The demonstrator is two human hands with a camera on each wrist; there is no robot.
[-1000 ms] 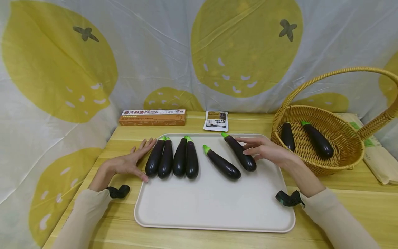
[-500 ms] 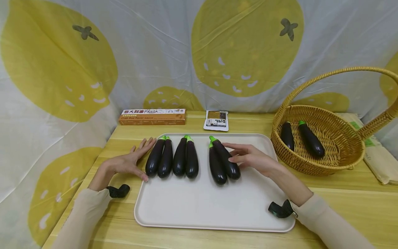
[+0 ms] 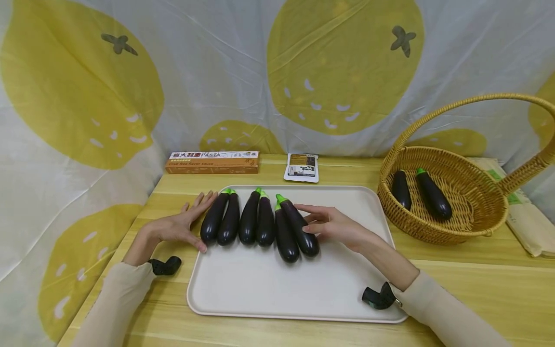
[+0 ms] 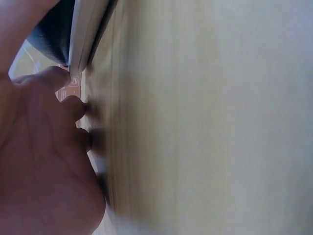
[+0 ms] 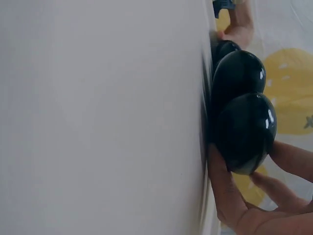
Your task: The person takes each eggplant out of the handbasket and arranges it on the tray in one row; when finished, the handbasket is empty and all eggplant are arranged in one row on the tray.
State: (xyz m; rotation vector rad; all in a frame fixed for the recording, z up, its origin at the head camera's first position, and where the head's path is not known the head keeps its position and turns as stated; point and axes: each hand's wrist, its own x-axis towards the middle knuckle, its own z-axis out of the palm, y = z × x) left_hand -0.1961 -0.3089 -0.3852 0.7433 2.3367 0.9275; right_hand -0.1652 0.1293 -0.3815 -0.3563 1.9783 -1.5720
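With the left hand [image 3: 179, 228] spread at the left, the right hand [image 3: 331, 225] pinches the rightmost glossy dark-purple green-capped eggplant [image 3: 298, 228] on the white rectangular tray [image 3: 260, 294], centre-far; likely firm, light and slippery, it grips best round its thick near half.

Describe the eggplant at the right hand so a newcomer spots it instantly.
Find the white tray, where six eggplants lie in a row. Follow it to the end nearest the wicker basket. The last eggplant is the only one the right hand grips.
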